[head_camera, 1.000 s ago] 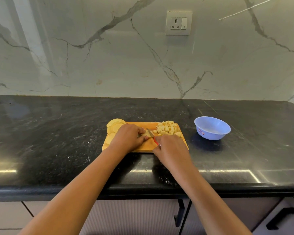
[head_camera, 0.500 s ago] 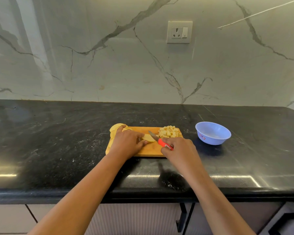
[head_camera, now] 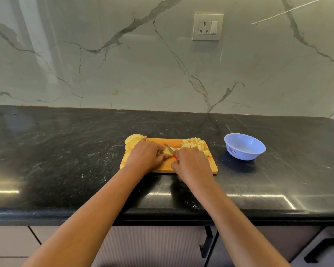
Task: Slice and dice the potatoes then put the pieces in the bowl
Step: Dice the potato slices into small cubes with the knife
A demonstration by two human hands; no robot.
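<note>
A wooden cutting board [head_camera: 199, 168] lies on the black counter. Round potato slices [head_camera: 132, 141] are stacked at its left end, and a heap of diced potato [head_camera: 194, 143] sits at its far right corner. My left hand [head_camera: 145, 156] pinches a potato slice [head_camera: 167, 151] flat on the board. My right hand [head_camera: 191, 162] grips a red-handled knife [head_camera: 170, 148], whose blade lies across that slice. A pale blue bowl [head_camera: 244, 146] stands to the right of the board, and nothing shows inside it.
The black stone counter [head_camera: 66, 151] runs wide to the left and right of the board, with its front edge just below my forearms. A marble wall with a power socket [head_camera: 207, 26] rises behind. Cabinet doors with black handles [head_camera: 205, 243] sit under the counter.
My right hand has moved the knife back in toward my left hand, and the blade is over the slice again. The left hand stays on the potato.
</note>
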